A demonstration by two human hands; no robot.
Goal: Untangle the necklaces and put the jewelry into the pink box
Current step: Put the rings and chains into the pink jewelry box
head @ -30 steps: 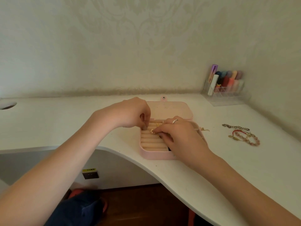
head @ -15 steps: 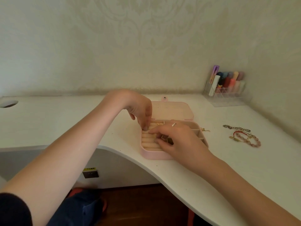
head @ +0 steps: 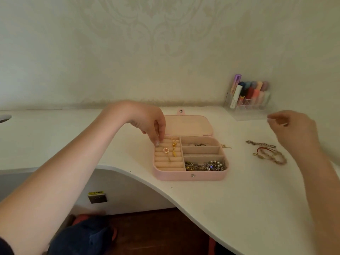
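Note:
The pink box [head: 191,176] lies open on the white desk, its lid [head: 187,125] folded back. A pink flower pendant [head: 166,150] and gold pendants [head: 173,144] lie on thin chains across the ring rolls. My left hand [head: 147,122] points down, its straight fingertips pressing the rolls at the chain's upper end. Rings [head: 196,144] sit in the top right compartment and a heap of jewelry [head: 206,165] fills the bottom right one. My right hand [head: 294,129] hovers, blurred and loosely curled, holding nothing, above a silver chain bracelet [head: 260,144] and red cord and pink bead bracelets [head: 272,155].
A small gold piece [head: 225,146] lies on the desk just right of the box. A clear organiser with lipsticks [head: 248,96] stands in the back right corner. The desk's front edge [head: 128,172] curves inward near the box. A cable hole [head: 4,118] is far left.
My right hand has lifted out of the box and swung right, above the bracelets, uncovering the compartments. My left hand stays at the ring rolls with its wrist raised.

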